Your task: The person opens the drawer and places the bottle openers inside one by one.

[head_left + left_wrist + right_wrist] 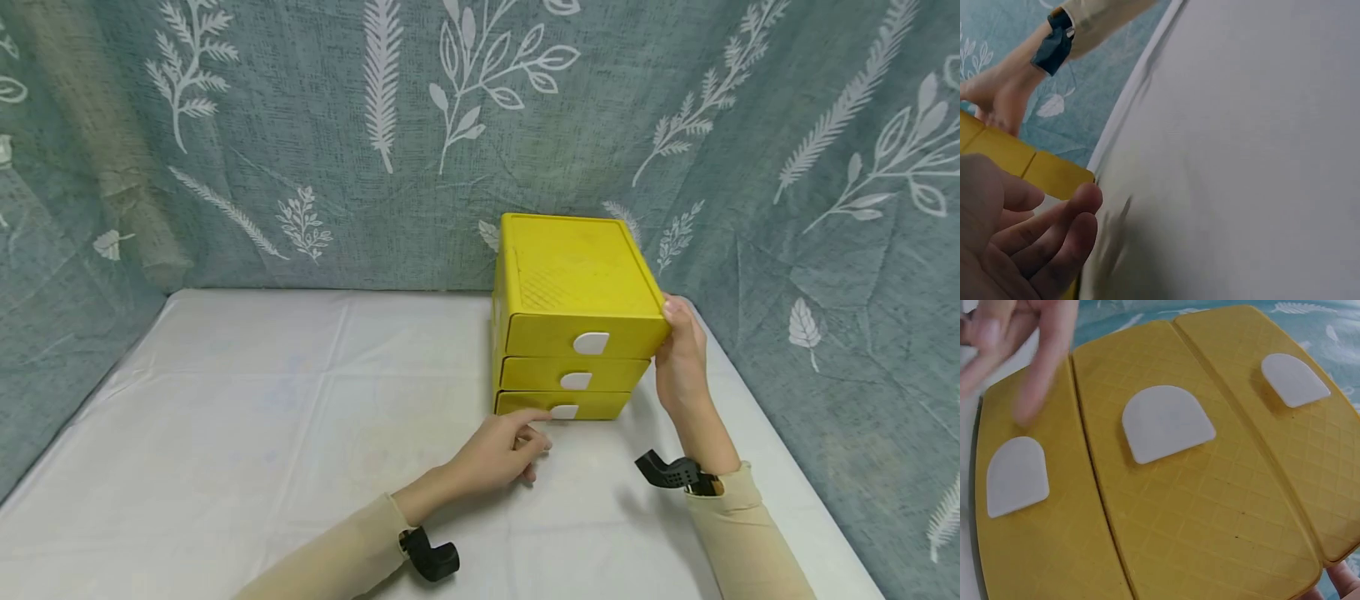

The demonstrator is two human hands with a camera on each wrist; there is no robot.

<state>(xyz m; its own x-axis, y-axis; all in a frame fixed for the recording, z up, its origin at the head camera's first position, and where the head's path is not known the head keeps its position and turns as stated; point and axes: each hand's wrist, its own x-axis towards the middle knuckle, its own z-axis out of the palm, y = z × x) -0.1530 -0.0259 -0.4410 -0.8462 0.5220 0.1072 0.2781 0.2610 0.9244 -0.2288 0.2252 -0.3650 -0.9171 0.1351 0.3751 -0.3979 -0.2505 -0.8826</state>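
A yellow three-drawer box (581, 267) stands on the white-covered table, its drawers closed and each fitted with a white pull tab. My left hand (491, 450) is in front of the bottom drawer (525, 404), index finger stretched toward its pull tab (565, 412). In the right wrist view that fingertip is just beside the bottom tab (1017, 478); I cannot tell if they touch. The other left fingers (1079, 247) curl loosely around nothing. My right hand (682, 354) holds the box by its right side near the upper front corner, its fingers partly hidden.
White cloth (247, 433) covers the table, stretching left of the box. A teal curtain (315, 125) with white leaf prints hangs behind and along the sides. Black wrist cameras (431, 557) sit on both wrists.
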